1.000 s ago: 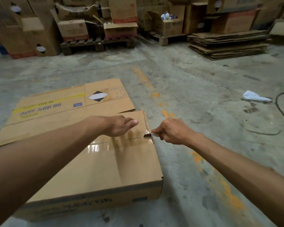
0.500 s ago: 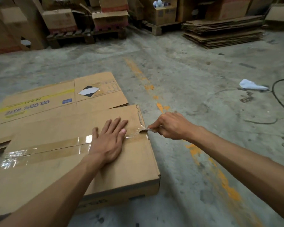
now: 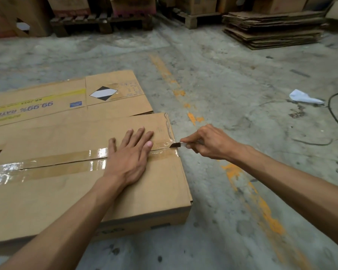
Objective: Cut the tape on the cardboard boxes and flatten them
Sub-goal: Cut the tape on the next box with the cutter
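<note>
A low, wide cardboard box [image 3: 70, 197] lies on the concrete floor, its top flaps sealed by a strip of clear tape [image 3: 53, 162] running left to right. My left hand [image 3: 130, 158] presses flat on the lid, fingers straight, over the tape near the box's right end. My right hand [image 3: 207, 142] grips a small cutter blade [image 3: 177, 145], whose tip touches the tape at the box's right edge. Behind this box lies a flattened printed carton [image 3: 66, 102].
A stack of flattened cardboard [image 3: 271, 30] sits at the back right. Wooden pallets [image 3: 101, 24] with boxes line the back wall. A crumpled white paper [image 3: 302, 97] and a black cable [image 3: 334, 115] lie on the floor at right. A worn orange line [image 3: 242, 172] crosses the floor.
My left hand came down from hovering and now lies flat on the lid. The camera tilted down and closer. My right hand stays with the blade at the tape's right end.
</note>
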{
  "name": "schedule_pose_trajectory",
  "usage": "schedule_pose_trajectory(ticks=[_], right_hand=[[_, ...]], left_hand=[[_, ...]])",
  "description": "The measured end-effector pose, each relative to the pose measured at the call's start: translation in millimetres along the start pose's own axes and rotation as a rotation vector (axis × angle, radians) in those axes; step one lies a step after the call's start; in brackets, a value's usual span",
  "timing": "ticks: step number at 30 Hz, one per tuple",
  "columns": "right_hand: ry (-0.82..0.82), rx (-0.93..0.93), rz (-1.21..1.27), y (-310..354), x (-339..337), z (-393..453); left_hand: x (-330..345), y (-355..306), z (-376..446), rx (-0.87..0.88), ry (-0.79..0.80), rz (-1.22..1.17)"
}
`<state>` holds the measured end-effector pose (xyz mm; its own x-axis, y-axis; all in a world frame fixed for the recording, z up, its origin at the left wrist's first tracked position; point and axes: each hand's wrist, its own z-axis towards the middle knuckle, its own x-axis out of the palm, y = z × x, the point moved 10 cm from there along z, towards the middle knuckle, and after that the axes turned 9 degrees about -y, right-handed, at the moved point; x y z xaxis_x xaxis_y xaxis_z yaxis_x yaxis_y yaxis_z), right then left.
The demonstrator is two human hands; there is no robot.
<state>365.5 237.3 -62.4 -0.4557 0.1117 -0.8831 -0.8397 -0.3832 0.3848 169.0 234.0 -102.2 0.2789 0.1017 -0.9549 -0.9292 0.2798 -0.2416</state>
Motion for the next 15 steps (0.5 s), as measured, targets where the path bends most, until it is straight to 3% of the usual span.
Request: schedule_pose_trajectory(ticks=[5,15], right_hand=[[-0.098,-0.071,0.031,2,4,-5],[-0.220,0.169,0.638,-26,44,-28]], left_hand=[[0,1,0,-0.004,-0.015,-0.002],[-10,0,-3,-0.018,-0.099,-0.098]])
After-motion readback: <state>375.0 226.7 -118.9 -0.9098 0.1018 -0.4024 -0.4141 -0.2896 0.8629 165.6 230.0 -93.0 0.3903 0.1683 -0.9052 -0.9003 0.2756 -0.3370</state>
